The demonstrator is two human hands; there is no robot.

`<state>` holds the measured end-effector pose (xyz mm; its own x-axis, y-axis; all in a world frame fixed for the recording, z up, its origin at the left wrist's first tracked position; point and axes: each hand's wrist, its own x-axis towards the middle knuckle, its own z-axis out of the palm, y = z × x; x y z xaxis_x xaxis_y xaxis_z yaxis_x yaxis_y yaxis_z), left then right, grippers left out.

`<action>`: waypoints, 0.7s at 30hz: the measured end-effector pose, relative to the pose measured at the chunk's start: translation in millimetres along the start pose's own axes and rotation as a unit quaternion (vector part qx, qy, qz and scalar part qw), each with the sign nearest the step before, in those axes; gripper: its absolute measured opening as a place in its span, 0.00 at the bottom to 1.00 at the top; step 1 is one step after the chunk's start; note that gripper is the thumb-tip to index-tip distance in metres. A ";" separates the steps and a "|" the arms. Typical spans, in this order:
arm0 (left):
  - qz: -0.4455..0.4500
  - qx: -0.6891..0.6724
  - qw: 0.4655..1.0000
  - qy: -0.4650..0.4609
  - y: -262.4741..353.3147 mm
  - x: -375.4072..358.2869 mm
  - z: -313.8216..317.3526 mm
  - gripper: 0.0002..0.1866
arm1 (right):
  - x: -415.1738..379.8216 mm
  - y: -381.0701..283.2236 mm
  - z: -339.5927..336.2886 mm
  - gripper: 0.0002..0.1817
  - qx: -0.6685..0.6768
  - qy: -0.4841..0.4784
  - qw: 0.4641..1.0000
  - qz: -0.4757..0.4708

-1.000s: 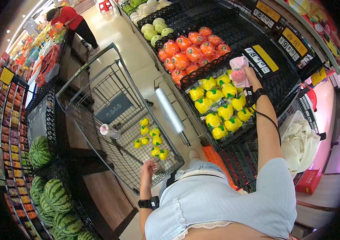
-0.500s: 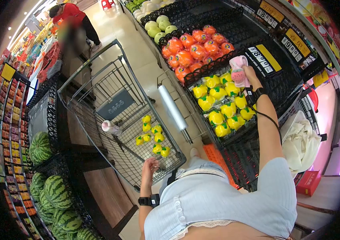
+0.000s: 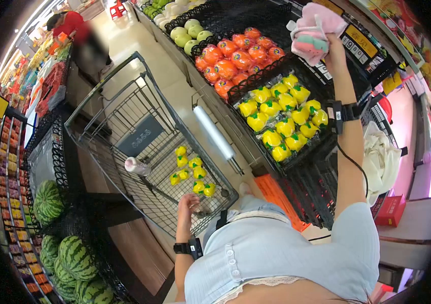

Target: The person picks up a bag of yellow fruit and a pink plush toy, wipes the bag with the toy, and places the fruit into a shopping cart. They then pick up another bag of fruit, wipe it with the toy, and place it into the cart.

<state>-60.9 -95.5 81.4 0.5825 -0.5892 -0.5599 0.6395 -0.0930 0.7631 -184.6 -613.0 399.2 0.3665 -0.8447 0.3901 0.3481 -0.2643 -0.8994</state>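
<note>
Here, the pink cloth [image 3: 312,29] hangs bunched in front of the price signs [image 3: 361,43], gripped by the right hand [image 3: 333,44], its fingertips partly hidden. Below it, wrapped yellow fruits [image 3: 287,102] sit in a black crate, next to wrapped orange fruits [image 3: 241,59]. The left hand [image 3: 189,203], fingers loosely bent, hovers by the near end of the cart [image 3: 142,136], which holds more yellow packs [image 3: 199,173] and a pale bundle [image 3: 137,166].
</note>
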 end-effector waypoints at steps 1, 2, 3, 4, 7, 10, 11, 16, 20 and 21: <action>0.002 0.005 1.000 -0.001 -0.4 1.6 -2.8 0.14 | -7.6 -15.7 3.9 0.14 -0.005 -0.028 1.000 0.002; 0.004 0.009 1.000 -0.002 -0.8 3.1 -6.1 0.14 | -21.2 -29.5 10.1 0.13 -0.013 -0.028 0.999 0.007; -0.008 0.006 1.000 -0.005 -1.3 5.7 -10.9 0.15 | -45.6 -48.4 24.8 0.13 -0.021 -0.028 0.999 0.012; -0.020 0.002 1.000 -0.008 -2.4 10.1 -16.8 0.16 | -60.9 -56.9 26.5 0.14 -0.049 -0.022 0.998 0.011; -0.034 0.009 0.999 -0.003 -10.5 23.8 -29.2 0.16 | -80.3 -59.8 11.8 0.15 -0.200 0.018 0.979 0.043; -0.046 0.030 0.998 0.003 -20.1 40.9 -47.1 0.15 | -116.3 -65.7 0.4 0.18 -0.237 -0.014 0.969 0.073; -0.063 0.033 0.997 0.000 -24.0 47.6 -54.5 0.15 | -134.9 -68.7 6.5 0.20 -0.247 -0.028 0.967 0.047; -0.137 0.068 0.988 0.022 -71.5 95.5 -116.8 0.17 | -198.4 -40.2 -72.8 0.24 -0.368 -0.082 0.919 0.116; -0.195 0.121 0.973 0.027 -79.6 114.1 -144.9 0.20 | -266.0 -28.0 -75.3 0.24 -0.357 -0.094 0.896 0.247; -0.194 0.129 0.972 0.021 -85.7 119.9 -149.3 0.21 | -280.1 -26.0 -75.7 0.24 -0.352 -0.095 0.891 0.271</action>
<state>29.1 -38.4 -99.3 0.3462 -0.4361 -0.8306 0.6711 -0.5035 0.5441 -361.6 -404.7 298.4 0.4787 -0.8608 -0.1729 -0.5271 -0.1243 -0.8407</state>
